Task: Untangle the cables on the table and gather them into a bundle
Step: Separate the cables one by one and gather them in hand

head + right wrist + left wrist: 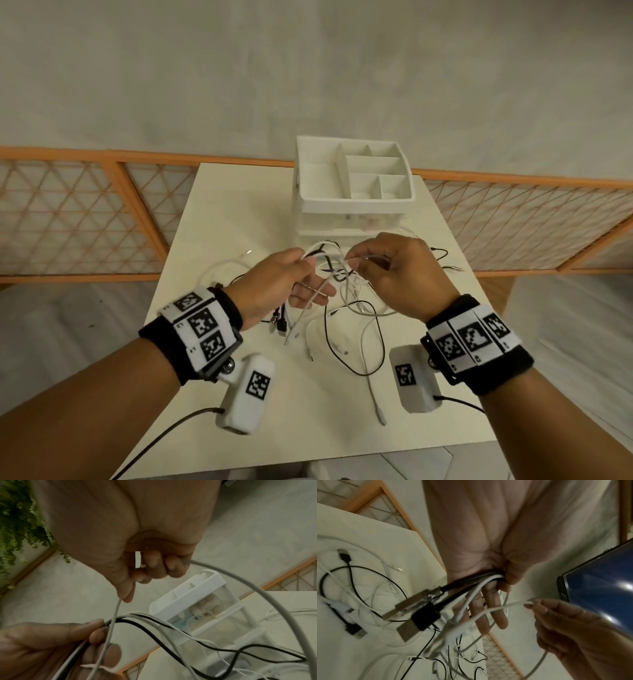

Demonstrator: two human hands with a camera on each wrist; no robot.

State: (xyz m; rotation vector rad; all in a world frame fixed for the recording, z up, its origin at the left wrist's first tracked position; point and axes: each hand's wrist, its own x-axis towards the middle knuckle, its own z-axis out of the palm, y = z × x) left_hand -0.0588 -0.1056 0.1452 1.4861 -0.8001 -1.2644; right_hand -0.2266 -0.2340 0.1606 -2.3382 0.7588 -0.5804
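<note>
A tangle of black and white cables (346, 318) lies on the white table (212, 205), partly lifted. My left hand (301, 274) grips several black and white cables (471, 584) between thumb and forefinger, while its other fingers stay straight; USB plugs (412, 609) hang below it. My right hand (380, 263) pinches one grey-white cable (113, 616) between thumb and fingers, just right of the left hand. That cable loops out behind the right hand's fingers (154, 566) and down toward the table.
A white organiser with open compartments (356, 174) and clear drawers (214, 615) stands at the table's far edge, just beyond the hands. An orange lattice fence (85, 205) runs behind the table. A dark screen (599, 588) shows at right in the left wrist view.
</note>
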